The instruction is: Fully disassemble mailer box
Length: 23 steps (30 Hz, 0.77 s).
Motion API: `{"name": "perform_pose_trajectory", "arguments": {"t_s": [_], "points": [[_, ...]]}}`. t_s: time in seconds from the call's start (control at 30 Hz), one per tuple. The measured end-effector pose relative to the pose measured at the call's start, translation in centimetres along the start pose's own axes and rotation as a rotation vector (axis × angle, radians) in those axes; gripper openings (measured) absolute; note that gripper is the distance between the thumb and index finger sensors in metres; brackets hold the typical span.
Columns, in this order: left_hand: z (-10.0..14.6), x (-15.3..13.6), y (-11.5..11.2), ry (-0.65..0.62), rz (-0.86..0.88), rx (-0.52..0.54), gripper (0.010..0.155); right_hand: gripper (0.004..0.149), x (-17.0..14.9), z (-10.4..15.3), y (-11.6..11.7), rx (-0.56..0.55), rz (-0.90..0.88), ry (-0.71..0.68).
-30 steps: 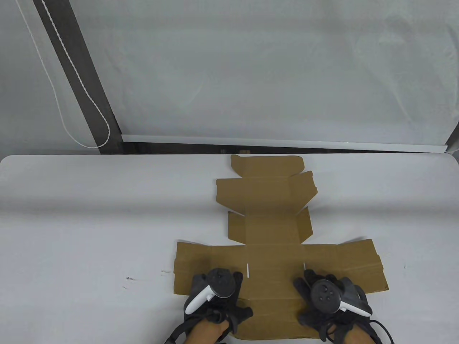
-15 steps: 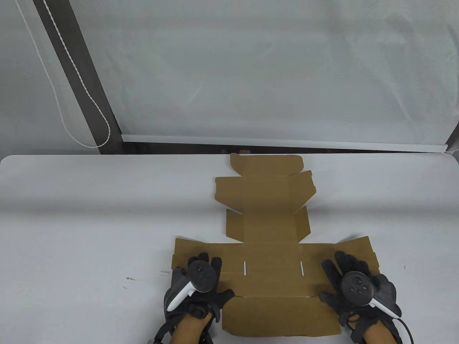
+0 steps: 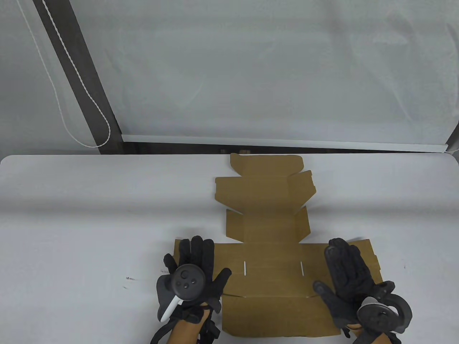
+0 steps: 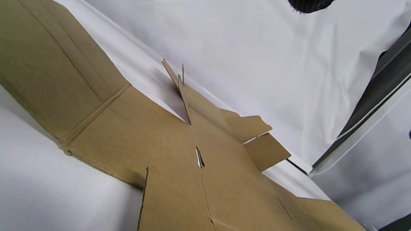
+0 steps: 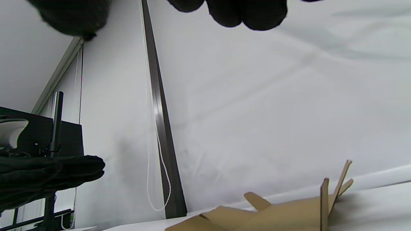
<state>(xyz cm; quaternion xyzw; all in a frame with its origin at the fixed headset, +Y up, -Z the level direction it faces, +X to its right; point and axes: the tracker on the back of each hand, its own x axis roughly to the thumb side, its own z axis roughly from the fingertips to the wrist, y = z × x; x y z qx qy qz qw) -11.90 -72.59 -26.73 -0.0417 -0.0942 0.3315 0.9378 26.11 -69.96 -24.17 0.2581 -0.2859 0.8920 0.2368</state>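
Note:
The brown mailer box (image 3: 272, 265) lies unfolded, nearly flat, on the white table (image 3: 89, 215); it reaches from the near edge to the far edge. Some side flaps (image 3: 304, 222) still tilt up a little. My left hand (image 3: 193, 265) is open, fingers spread, over the left wing. My right hand (image 3: 340, 268) is open, fingers stretched out, over the right wing. Neither holds anything; I cannot tell whether they touch the cardboard. The left wrist view shows the cardboard (image 4: 167, 141) from above. The right wrist view shows its raised flaps (image 5: 324, 199) low and my right fingertips (image 5: 244, 12) at the top.
A dark post (image 3: 82, 82) and a hanging white cord (image 3: 93, 104) stand behind the table at the back left. A white rail (image 3: 283, 141) runs along the table's far edge. Small dark marks (image 3: 129, 278) are on the table left of the box.
Both hands moved outward from the middle panel onto the two side wings and opened with fingers stretched. The front flap now lies uncovered. The box shifted slightly away.

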Motion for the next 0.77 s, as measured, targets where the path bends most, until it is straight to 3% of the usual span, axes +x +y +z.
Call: {"name": "perform_pose_trajectory", "arguments": {"t_s": [0.13,0.4,0.77], "points": [[0.2,0.2,-0.4,-0.022,0.018,-0.033,0.077,0.080,-0.2,0.0,0.3,0.013,-0.035,0.035],[0.4,-0.4,-0.4,-0.015,0.151,0.022,0.076,0.081,-0.3,0.1,0.5,0.013,-0.082,0.092],[0.3,-0.1,-1.6,-0.011,0.206,-0.071,0.073,0.080,-0.5,0.4,0.8,0.046,-0.120,0.149]]}}
